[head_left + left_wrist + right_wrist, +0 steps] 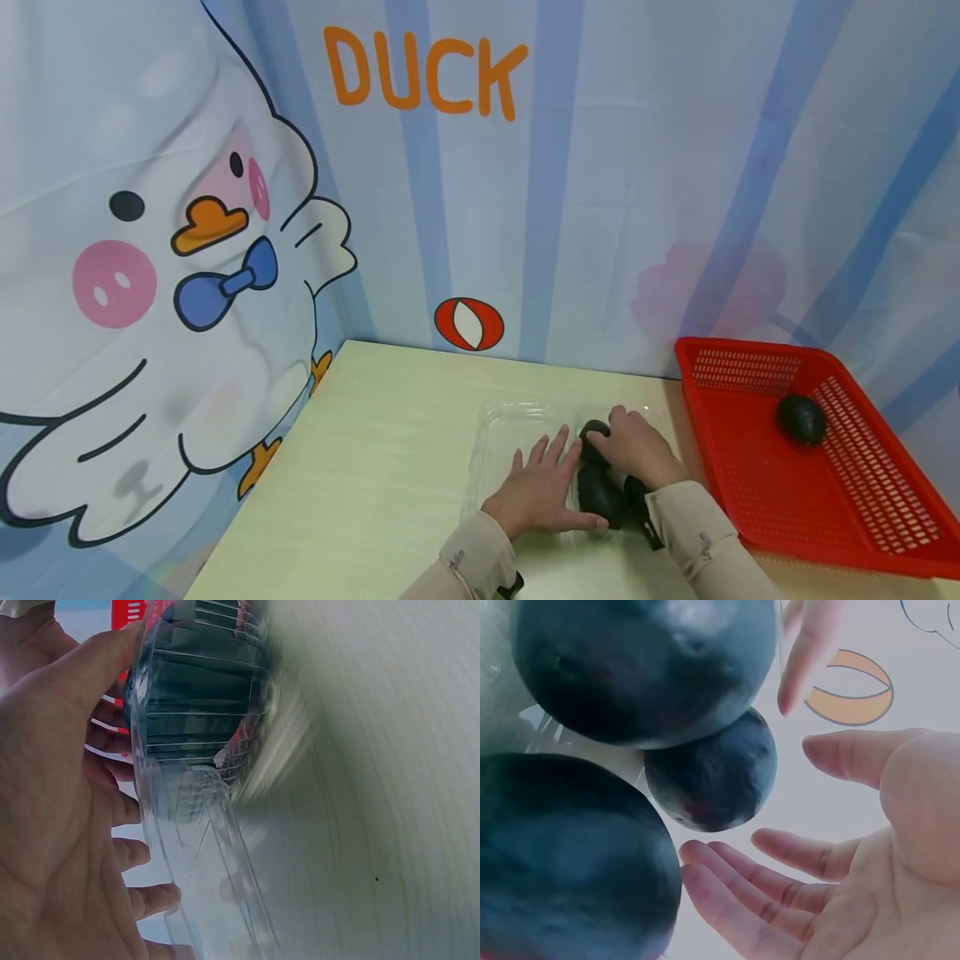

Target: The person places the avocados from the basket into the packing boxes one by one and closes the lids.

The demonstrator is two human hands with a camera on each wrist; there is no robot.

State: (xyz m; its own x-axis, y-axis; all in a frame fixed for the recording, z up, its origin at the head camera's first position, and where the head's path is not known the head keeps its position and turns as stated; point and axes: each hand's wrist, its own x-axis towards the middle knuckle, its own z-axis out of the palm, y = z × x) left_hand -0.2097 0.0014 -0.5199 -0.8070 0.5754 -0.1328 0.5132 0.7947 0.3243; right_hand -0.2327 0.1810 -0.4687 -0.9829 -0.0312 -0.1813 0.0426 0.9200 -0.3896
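A clear plastic clamshell container (501, 425) lies opened out on the table with dark avocados in its right half. My left hand (536, 496) spreads its fingers over the container's middle. In the left wrist view the thumb rests by the rim of the clear container (225, 855). My right hand (639, 448) is at the far avocado (592, 452), its fingers loosely extended; the right wrist view shows a gap between thumb and fruit. A larger avocado (598, 497) lies nearer, and another avocado (635, 497) is partly hidden by the right wrist.
A red plastic basket (750, 492) stands to the right, one avocado (801, 419) inside near its back right. The pale wooden table (360, 467) meets a duck-printed curtain (600, 208) at the back and left.
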